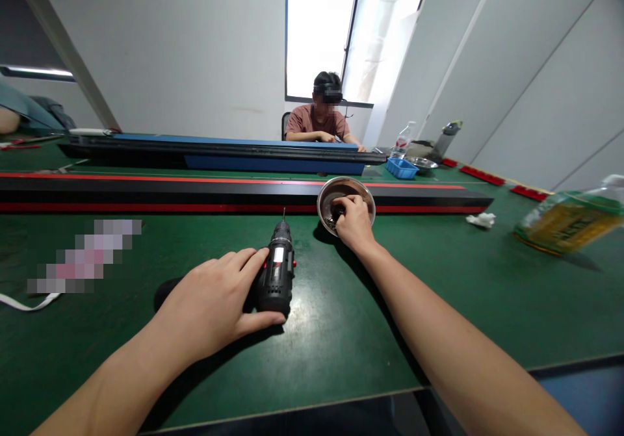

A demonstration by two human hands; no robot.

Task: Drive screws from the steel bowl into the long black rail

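Observation:
My left hand [214, 299] is wrapped around the rear of a black cordless drill [277, 273], which lies on its side on the green table. The thin bit of the drill points away from me, toward a long black bar with red edges [234, 194]. My right hand [355, 221] reaches into a shiny metal bowl [369, 195] in front of that bar. Its fingers are bent and drawn together over small dark pieces [334, 214] in the bowl, too small to name. What the fingertips hold, if anything, is hidden.
Behind the bar lie long black and blue profiles [273, 165]. A person [319, 121] sits across the table. At right are crumpled tissue [480, 220], a large bottle with yellow liquid [568, 225] and a blue basket [402, 168]. A white strap [34, 305] lies left.

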